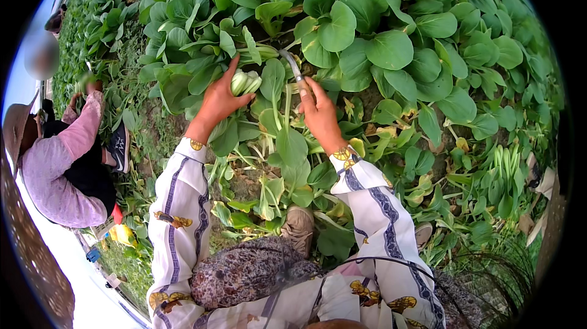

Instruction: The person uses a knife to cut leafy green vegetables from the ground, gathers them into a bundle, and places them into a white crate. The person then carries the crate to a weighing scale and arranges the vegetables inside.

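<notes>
My left hand [222,97] grips a bok choy head whose pale green stalk bases [246,82] show between thumb and forefinger. Its raised forefinger reaches the light stalks of another bok choy [263,51], which leans sideways with its leaves to the left. In my right hand [318,113] is a small sickle, held by its handle, which the fingers mostly cover. The curved metal blade [291,64] arcs up and left, and its tip lies by that plant's root end. Leaves hide part of the tip.
Dense standing bok choy [390,49] fills the far side. Loose and yellowed leaves [275,187] litter the soil around my shoe [298,230]. A bunch of bok choy [506,164] lies at right. On the left another person [64,168] squats among the plants, near a yellow bag [123,236].
</notes>
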The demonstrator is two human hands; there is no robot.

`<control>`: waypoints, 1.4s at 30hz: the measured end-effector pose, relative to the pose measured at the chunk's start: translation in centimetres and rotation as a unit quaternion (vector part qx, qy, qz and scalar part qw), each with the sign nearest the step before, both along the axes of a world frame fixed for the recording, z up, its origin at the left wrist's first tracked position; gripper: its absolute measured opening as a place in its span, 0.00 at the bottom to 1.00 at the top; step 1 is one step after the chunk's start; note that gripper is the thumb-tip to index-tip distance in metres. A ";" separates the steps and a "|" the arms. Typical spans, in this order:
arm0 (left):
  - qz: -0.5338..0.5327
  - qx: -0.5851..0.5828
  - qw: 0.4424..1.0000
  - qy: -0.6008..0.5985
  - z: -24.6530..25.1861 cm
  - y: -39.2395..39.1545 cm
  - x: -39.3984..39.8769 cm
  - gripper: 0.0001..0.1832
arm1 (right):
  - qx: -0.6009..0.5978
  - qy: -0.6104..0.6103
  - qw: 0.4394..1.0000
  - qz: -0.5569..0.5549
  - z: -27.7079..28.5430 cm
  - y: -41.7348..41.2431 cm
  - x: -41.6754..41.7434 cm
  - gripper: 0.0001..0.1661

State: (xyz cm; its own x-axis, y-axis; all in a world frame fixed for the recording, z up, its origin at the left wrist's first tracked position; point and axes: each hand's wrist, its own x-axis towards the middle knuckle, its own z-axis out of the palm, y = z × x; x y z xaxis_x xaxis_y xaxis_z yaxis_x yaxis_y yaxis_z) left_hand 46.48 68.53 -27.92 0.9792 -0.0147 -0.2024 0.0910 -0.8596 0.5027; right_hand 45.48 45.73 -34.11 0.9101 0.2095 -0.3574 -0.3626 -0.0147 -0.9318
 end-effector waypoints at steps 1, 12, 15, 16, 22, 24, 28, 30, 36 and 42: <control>-0.002 0.005 1.000 -0.003 -0.1 0.0 0.0 0.52 | -0.007 -0.011 1.000 0.002 -0.2 0.0 0.0 0.23; 0.000 0.008 1.000 -0.028 0.0 -0.4 -0.3 0.52 | -0.053 -0.113 0.989 0.077 -2.0 1.3 2.0 0.23; 0.000 -0.026 1.000 -0.004 1.1 -0.7 -1.4 0.52 | -0.024 -0.139 0.990 0.014 -2.8 0.4 -0.4 0.23; 0.003 -0.019 1.000 0.002 1.9 -1.0 -1.8 0.52 | -0.023 -0.010 0.999 0.047 -0.6 -0.3 -0.6 0.23; 0.006 -0.123 0.992 -0.014 6.7 -2.9 -5.6 0.52 | 0.147 0.071 0.986 -0.043 5.5 -2.4 -3.1 0.27; 0.017 -0.158 0.987 -0.005 8.3 -4.0 -6.9 0.52 | 0.164 0.050 0.985 -0.031 7.3 -2.8 -3.1 0.28; 0.019 -0.200 0.979 0.036 8.4 -5.0 -9.6 0.52 | 0.160 0.103 0.982 0.018 8.3 -2.3 -1.3 0.24; 0.039 -0.205 0.978 0.026 8.5 -5.0 -10.3 0.52 | 0.174 0.142 0.974 -0.003 7.5 -2.6 -1.7 0.22; 0.048 -0.308 0.950 -0.025 6.4 -3.1 -10.7 0.51 | 0.232 0.075 0.968 -0.054 8.2 -2.1 -2.6 0.19; 0.061 -0.401 0.913 0.051 5.7 -4.0 -9.3 0.49 | 0.296 0.122 0.947 -0.020 6.7 -0.3 -0.8 0.14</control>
